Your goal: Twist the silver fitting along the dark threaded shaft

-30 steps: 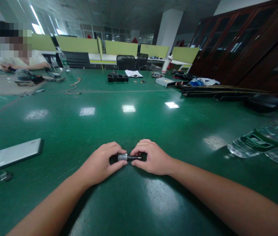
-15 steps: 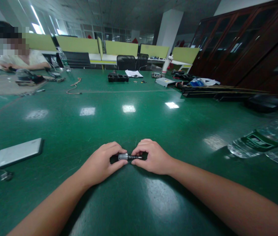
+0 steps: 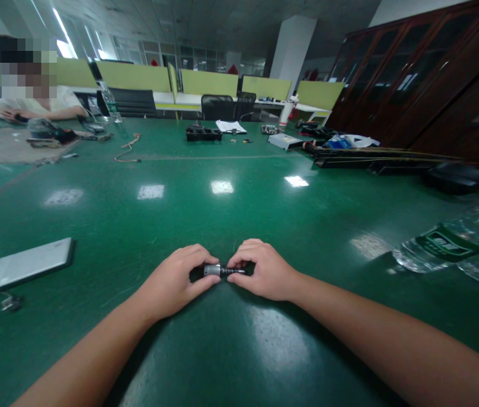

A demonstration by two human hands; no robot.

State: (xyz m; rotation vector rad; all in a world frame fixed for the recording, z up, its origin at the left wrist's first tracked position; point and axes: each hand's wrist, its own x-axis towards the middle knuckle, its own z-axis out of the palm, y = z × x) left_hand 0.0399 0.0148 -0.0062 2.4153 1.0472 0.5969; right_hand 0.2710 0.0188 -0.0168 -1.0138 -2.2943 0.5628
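Observation:
Low over the green table (image 3: 205,215), both hands meet at a small silver cylinder (image 3: 212,270), perhaps a small motor. A dark ribbed shaft (image 3: 224,271), which looks like a screw or spring, sticks out of its right end. My left hand (image 3: 171,280) pinches the cylinder between thumb and fingertips. With thumb and forefinger, my right hand (image 3: 267,274) grips the shaft, whose thin bright tip (image 3: 240,272) shows inside the curl of the fingers. The piece lies level, pointing left to right.
Left of my hands lies a flat white device (image 3: 31,263) with a cable. Clear plastic bottles (image 3: 443,243) lie at the right. Farther back are a black tray (image 3: 203,134), a silver box (image 3: 284,141) and long black bars (image 3: 375,157). A person (image 3: 35,104) sits at the far left.
My right fingertips have shifted very slightly to the right along the shaft. My left hand and the silver cylinder stay in place.

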